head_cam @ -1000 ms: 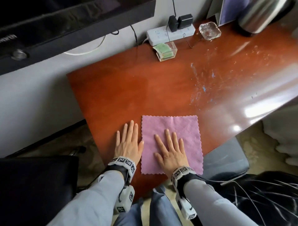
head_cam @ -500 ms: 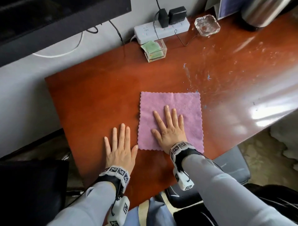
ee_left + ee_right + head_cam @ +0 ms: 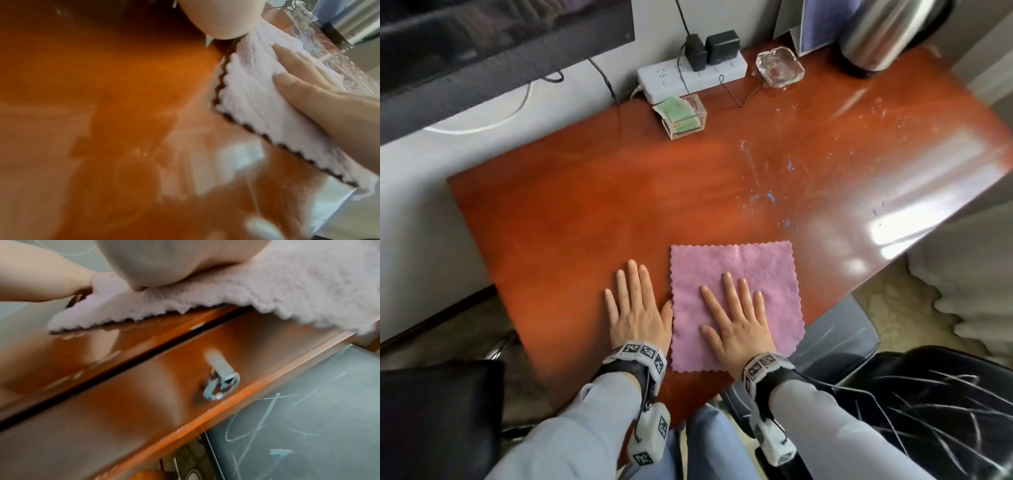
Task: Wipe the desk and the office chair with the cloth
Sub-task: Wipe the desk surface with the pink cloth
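A pink square cloth (image 3: 736, 274) lies flat near the front edge of the reddish wooden desk (image 3: 602, 205). My right hand (image 3: 736, 315) presses on it with straight, spread fingers. My left hand (image 3: 637, 308) rests flat on the bare desk just left of the cloth, its thumb at the cloth's edge. The left wrist view shows the cloth (image 3: 257, 97) with the right hand (image 3: 320, 97) on top. In the right wrist view the cloth (image 3: 267, 293) hangs slightly over the desk edge above a drawer (image 3: 144, 394). The grey office chair seat (image 3: 835, 342) shows below the desk edge at right.
At the desk's back stand a white power strip (image 3: 688, 77) with black plugs, a clear box of green packets (image 3: 683, 116), a glass ashtray (image 3: 779, 66) and a steel kettle (image 3: 887, 31). Blue specks and smears (image 3: 770, 198) mark the desk's right half. A dark monitor (image 3: 482, 44) hangs upper left.
My right hand slid the cloth away half a second ago and has now pulled it back toward the front edge. The left hand stayed flat on the desk beside it.
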